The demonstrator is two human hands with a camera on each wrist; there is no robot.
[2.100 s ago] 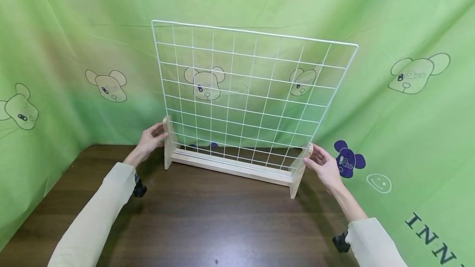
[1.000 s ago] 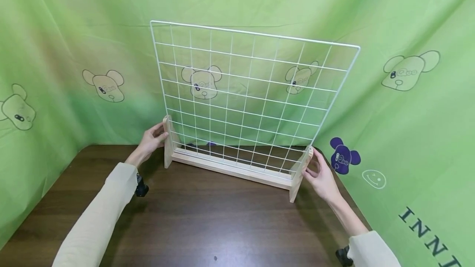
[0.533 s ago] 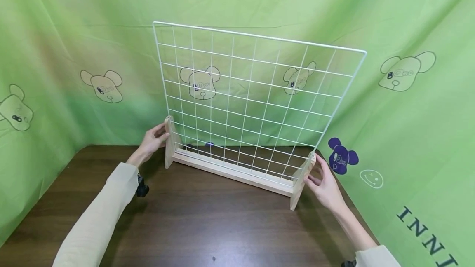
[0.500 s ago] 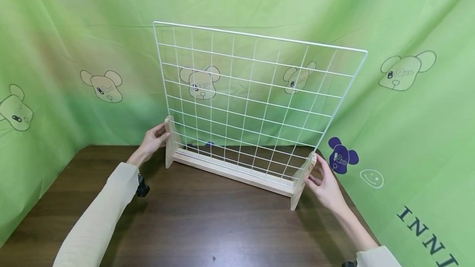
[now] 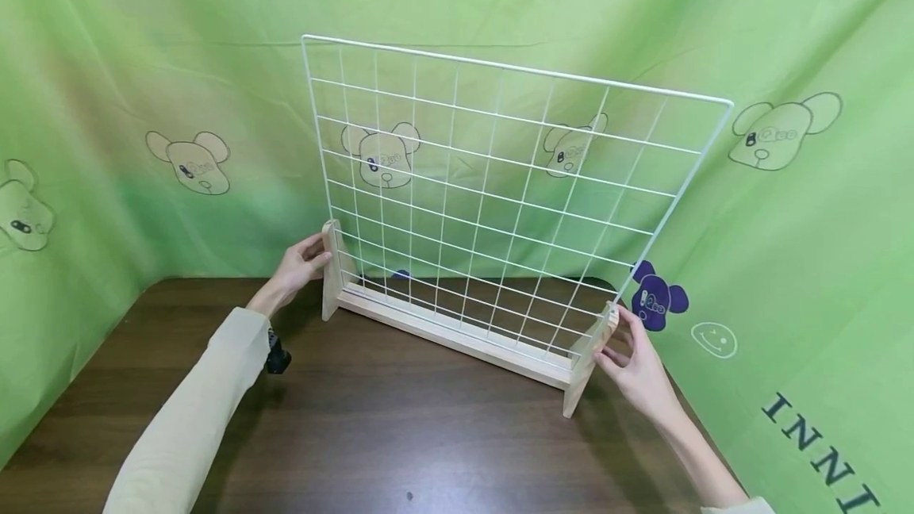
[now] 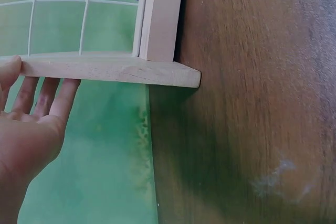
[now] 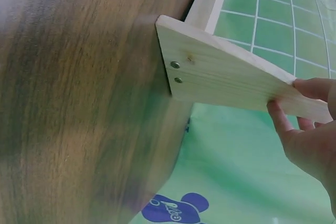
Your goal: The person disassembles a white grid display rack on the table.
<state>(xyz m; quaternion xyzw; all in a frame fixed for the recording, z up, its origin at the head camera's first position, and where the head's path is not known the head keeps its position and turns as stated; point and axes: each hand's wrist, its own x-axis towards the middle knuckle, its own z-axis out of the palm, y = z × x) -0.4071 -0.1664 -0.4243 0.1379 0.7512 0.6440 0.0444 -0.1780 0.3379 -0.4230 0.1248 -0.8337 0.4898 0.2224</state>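
Note:
A white wire grid rack [image 5: 500, 67] stands upright in a pale wooden base [image 5: 457, 341] on the table. The base's left side panel [image 5: 332, 276] is held by my left hand [image 5: 291, 274], with the thumb at its front edge and several fingers against the outer face, as the left wrist view shows. My right hand [image 5: 643, 375] grips the upper part of the right side panel [image 5: 589, 363] between thumb and fingers. In the right wrist view, two screw heads [image 7: 175, 65] show on that panel's outer face. The rack sits at an angle, its right end nearer to me.
The brown wooden table [image 5: 400, 435] extends in front of the rack. A green cloth backdrop [image 5: 236, 14] with printed bear heads hangs behind and on both sides, close to the right hand. A small black camera [image 5: 278, 355] sits at the left wrist.
The rack's right end has swung toward me and slightly right, together with my right hand. The left end has shifted only slightly. Both hands keep their hold on the side panels.

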